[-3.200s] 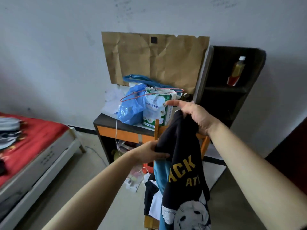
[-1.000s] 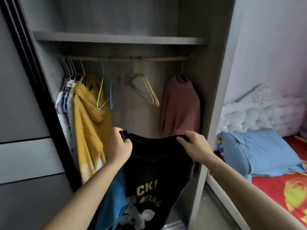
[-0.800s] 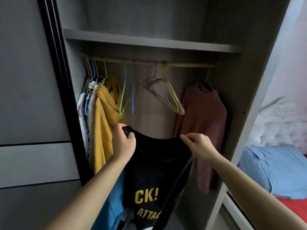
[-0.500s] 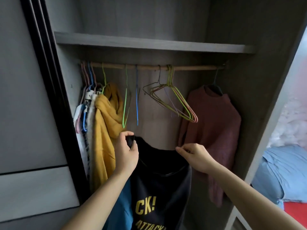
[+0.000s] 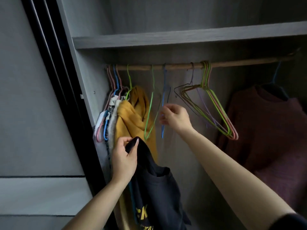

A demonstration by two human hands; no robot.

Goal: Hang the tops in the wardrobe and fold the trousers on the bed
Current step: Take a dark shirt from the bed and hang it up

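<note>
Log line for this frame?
left hand: grips black top | right hand: at blue hanger, grip unclear | status: not yet hung

Home bedroom: open wardrobe (image 5: 182, 38) w/ rail (image 5: 232, 64), wire hangers (image 5: 216, 112), hung tops (image 5: 269, 130).

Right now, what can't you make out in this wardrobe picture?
Head view:
Blurred: right hand fingertips, so any grip on the blue hanger is unclear.
Cut off by the bottom edge: yellow print on the black top.
Bunched, overlapping one another: garments left of the yellow hoodie.
</note>
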